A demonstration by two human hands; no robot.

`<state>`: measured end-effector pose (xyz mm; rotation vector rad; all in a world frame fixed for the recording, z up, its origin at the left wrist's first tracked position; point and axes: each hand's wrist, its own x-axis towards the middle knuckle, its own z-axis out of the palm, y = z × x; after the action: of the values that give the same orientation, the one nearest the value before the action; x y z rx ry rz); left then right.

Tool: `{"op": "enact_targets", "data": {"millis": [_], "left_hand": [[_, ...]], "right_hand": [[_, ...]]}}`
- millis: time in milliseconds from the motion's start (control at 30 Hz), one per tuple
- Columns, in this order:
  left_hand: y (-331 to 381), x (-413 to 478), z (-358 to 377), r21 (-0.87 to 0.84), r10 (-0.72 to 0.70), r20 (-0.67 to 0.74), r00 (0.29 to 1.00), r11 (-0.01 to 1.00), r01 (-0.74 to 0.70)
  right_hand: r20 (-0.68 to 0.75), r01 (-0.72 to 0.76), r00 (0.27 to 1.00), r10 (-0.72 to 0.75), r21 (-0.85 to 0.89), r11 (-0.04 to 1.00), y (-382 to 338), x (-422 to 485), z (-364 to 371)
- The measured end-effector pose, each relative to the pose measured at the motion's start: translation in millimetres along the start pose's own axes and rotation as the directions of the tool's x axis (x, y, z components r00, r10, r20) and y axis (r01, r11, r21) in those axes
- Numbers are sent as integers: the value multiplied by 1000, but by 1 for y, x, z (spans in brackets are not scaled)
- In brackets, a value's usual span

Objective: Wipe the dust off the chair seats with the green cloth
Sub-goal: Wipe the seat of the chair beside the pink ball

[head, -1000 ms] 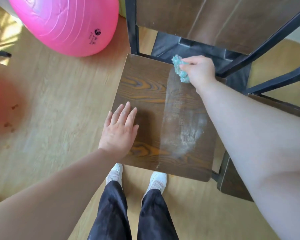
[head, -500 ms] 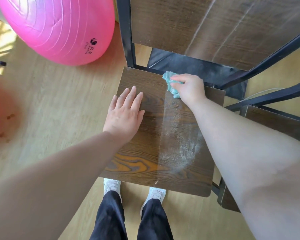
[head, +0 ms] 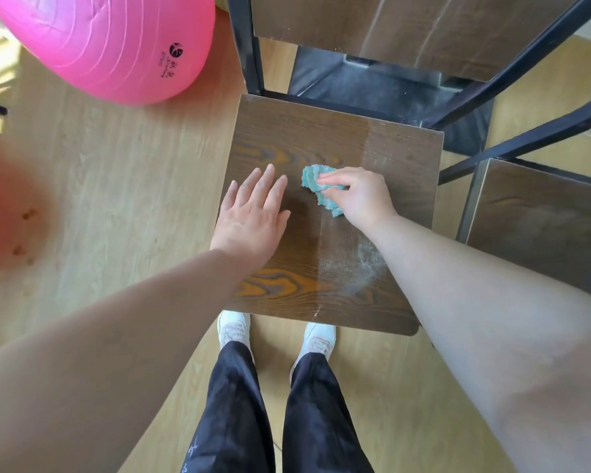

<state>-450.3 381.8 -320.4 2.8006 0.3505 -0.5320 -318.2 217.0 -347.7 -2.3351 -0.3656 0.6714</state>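
My right hand (head: 359, 196) presses the cloth (head: 316, 186) onto the seat (head: 321, 141), near its middle; my fingers are curled together and pinch the bunched cloth against the wood, with its green folds sticking out to the left of my knuckles. My left hand (head: 253, 216) lies flat on the seat just beside the cloth, fingers straight and slightly fanned, holding nothing, its outer side close to the seat's left edge.

Bare seat lies ahead of both hands up to the back edge, where the black frame (head: 253, 46) and the backrest (head: 406, 25) rise. To the right of my right hand a strip of seat runs out to the right edge. Toward me, under my right forearm, a pale patch of dust (head: 348, 268) sits on the wood, short of the front edge. My shoes (head: 234, 329) stand on the floor (head: 116, 172) just in front of that front edge.

The seat is dark wood grain with orange rings, the left half looking cleaner than the right. A second seat (head: 543, 216) stands just to the right, a narrow gap between them. A pink ball (head: 110, 39) rests on the light wooden floor to the left of the backrest, well apart from my hands.
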Motion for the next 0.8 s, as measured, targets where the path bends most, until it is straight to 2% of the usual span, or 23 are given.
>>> {"op": "enact_targets", "data": {"millis": [600, 700, 800], "left_hand": [[5, -119, 43, 34, -1, 154, 988, 999, -4], [6, -123, 43, 27, -8, 153, 988, 1000, 4], [5, -119, 41, 38, 1, 138, 990, 999, -7]], "right_hand": [[238, 45, 970, -48, 18, 999, 37, -176, 60], [236, 57, 970, -58, 10, 998, 35, -186, 62], [150, 12, 988, -26, 99, 995, 30, -184, 53]]}}
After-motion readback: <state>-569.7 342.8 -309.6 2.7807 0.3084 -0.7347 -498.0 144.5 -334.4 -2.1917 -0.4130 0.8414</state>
